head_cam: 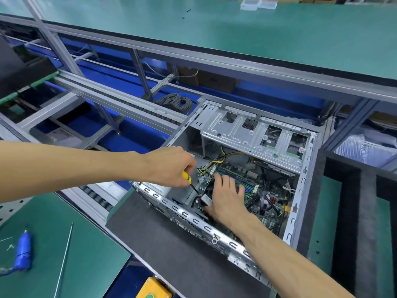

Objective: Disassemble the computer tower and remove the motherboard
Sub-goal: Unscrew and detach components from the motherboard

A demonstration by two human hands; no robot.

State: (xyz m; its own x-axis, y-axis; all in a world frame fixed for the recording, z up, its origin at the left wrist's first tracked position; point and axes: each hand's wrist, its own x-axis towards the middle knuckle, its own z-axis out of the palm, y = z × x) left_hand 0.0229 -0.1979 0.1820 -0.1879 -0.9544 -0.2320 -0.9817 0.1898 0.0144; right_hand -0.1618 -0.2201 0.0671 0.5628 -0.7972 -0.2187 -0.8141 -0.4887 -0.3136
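— Gripping how? Our left hand [169,166] curls round the yellow-handled screwdriver [190,182].
— And our right hand [225,198]?
— Fingers spread flat on the motherboard [265,195], inside the open computer tower [247,168].

A long green surface [214,35] edged in black runs across the top on a grey aluminium frame [137,67], with two clear plastic boxes [257,4] near its far edge. Beneath it lie blue panels [120,82], a roller track [120,102], a coil of grey cable [175,102] and cardboard boxes [214,79]. Nearer, a green mat [86,254] carries a blue tool [23,250] and a thin metal rod [64,259], beside dark foam padding [167,250].
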